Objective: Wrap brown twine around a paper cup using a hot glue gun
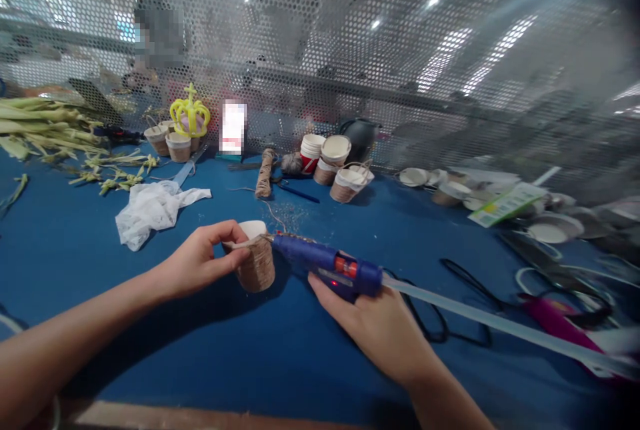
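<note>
My left hand [213,253] pinches the rim of a small paper cup [256,267] wrapped in brown twine, holding it tilted over the blue table. Its white inside shows at the top. In my right hand [373,323] is a blue hot glue gun [320,260] with a red light lit on its side. The gun's nozzle meets the cup's rim near the twine, or stops just short; I cannot tell which. A long clear glue stick [475,313] sticks out of the gun's back end. Behind the cup, a thin strand of twine runs across the table.
Twine-wrapped cups [347,183], a twine roll [265,173] and a blue pen [300,194] lie farther back. To the left are a crumpled white cloth [155,210], a yellow crown [190,113] and corn husks [45,123]. Black cable [445,333] and magenta-handled scissors [560,323] lie right.
</note>
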Demonstrator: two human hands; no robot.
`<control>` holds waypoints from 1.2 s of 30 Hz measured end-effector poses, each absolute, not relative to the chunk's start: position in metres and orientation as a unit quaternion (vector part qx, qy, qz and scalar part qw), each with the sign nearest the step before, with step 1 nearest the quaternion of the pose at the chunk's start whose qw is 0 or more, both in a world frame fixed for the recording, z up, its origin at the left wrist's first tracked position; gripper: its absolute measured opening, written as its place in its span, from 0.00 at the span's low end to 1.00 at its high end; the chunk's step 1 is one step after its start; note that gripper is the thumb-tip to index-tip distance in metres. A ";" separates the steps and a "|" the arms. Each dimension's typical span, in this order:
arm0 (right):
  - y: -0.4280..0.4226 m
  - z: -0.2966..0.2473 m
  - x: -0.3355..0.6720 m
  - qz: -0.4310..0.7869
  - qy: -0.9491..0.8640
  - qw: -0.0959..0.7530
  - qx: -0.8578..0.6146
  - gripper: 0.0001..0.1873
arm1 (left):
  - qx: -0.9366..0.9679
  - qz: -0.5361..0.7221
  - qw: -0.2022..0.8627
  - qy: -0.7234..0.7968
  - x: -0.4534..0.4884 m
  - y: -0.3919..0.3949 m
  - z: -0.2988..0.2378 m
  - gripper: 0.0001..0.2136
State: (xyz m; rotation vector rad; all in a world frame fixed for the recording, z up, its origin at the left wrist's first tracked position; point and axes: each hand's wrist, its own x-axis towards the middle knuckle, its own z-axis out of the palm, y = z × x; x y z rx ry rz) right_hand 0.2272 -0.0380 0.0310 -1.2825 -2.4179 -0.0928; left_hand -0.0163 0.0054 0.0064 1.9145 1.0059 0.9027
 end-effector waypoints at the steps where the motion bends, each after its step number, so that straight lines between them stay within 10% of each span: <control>1: -0.037 0.032 0.226 -0.047 -0.867 0.198 -0.455 0.17 | 0.752 0.356 0.388 0.396 -0.016 0.006 0.007 0.08; 36: -0.036 0.048 0.213 0.081 -0.807 0.262 -0.523 0.11 | 0.754 0.362 0.407 0.367 -0.020 0.006 0.003 0.08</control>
